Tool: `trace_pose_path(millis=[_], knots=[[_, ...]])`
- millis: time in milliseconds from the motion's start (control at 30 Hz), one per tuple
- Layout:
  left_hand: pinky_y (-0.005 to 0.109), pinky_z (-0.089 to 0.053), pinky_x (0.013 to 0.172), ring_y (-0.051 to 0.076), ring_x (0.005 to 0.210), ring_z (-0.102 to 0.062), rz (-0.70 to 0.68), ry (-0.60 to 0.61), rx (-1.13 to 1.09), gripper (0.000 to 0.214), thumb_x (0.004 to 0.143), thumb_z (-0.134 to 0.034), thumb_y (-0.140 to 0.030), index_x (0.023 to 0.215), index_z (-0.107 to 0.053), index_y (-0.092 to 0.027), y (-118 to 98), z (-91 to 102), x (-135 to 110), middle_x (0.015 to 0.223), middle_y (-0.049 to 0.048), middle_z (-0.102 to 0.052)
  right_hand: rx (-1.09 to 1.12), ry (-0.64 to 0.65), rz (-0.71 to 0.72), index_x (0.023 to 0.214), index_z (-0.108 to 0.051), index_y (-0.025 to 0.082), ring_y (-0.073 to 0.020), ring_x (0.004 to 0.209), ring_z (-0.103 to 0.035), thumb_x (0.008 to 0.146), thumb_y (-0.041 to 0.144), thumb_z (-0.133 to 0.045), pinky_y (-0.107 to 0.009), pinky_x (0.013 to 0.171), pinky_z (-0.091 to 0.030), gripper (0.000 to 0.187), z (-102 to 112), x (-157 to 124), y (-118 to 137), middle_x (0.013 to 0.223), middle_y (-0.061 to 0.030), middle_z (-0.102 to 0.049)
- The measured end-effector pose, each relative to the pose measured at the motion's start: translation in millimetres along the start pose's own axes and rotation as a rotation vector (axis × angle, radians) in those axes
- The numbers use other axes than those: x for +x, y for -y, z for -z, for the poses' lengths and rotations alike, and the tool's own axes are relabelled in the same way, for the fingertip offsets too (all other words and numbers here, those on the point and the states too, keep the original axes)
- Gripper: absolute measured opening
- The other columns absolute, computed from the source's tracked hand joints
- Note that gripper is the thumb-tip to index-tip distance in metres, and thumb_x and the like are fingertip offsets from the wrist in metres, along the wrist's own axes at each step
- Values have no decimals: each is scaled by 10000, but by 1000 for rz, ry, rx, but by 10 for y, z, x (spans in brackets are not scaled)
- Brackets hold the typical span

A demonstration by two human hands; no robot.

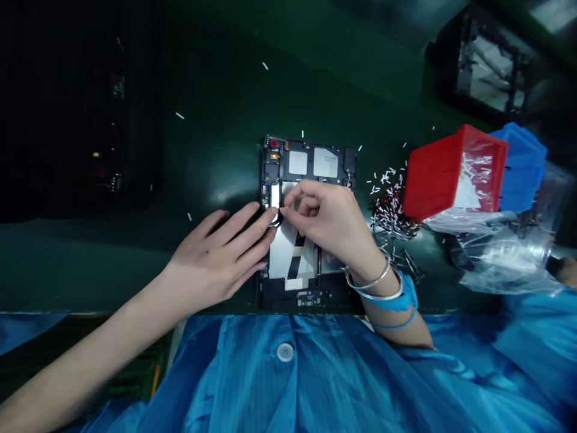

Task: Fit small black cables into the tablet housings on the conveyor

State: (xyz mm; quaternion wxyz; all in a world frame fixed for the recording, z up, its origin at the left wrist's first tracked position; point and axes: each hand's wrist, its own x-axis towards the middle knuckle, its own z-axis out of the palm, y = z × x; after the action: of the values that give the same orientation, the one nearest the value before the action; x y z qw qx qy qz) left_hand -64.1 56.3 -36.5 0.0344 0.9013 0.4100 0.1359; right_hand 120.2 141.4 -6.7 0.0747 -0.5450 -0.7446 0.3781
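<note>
An opened tablet (293, 264) lies on the dark green table before me, its circuit boards, silver plates and black ribbon cable showing. My left hand (225, 252) rests over its left edge with fingers stretched out and slightly apart. One of those fingertips touches a bright silver-white part (275, 195) along the tablet's left side. Just right of that part, my right hand (324, 216) is closed in a pinch, thumb against forefinger. Whatever sits between those fingertips is too small to make out. A thin black wire (276, 224) curves below the fingertips. The right hand covers the tablet's middle.
Right of the tablet lies a pile of small white strips and screws (390, 210). Beyond it stand a red bin (433, 174), a blue bin (525, 168) and clear plastic bags (509, 258). Dark devices occupy the far left and upper right. A blue sleeve (536, 343) shows at right.
</note>
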Motion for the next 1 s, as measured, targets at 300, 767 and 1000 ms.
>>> trace_pose_path(millis=[300, 767, 1000], knots=[[433, -500, 919, 293, 1258, -514, -98, -8, -16, 314, 899, -445, -119, 1175, -595, -133, 53, -45, 6, 1370, 102, -534, 116, 0, -10, 710, -581, 178, -89, 499, -467, 773, 148, -643, -239, 554, -343, 93, 21, 73, -45, 478, 60, -521], [431, -505, 915, 296, 1250, -517, -101, -9, -55, 297, 873, -508, -97, 1154, -604, -110, 70, -43, -1, 1343, 106, -559, 78, -7, -33, 695, -583, 175, -103, 544, -502, 737, 85, -629, -230, 556, -345, 109, 19, 92, -16, 490, 56, -525], [441, -497, 918, 302, 1266, -502, -94, 9, -52, 308, 891, -460, -107, 1160, -609, -122, 60, -51, 6, 1360, 95, -546, 94, 0, -41, 702, -592, 176, -99, 524, -491, 757, 120, -641, -236, 563, -369, 92, 12, 93, -25, 492, 61, -515]])
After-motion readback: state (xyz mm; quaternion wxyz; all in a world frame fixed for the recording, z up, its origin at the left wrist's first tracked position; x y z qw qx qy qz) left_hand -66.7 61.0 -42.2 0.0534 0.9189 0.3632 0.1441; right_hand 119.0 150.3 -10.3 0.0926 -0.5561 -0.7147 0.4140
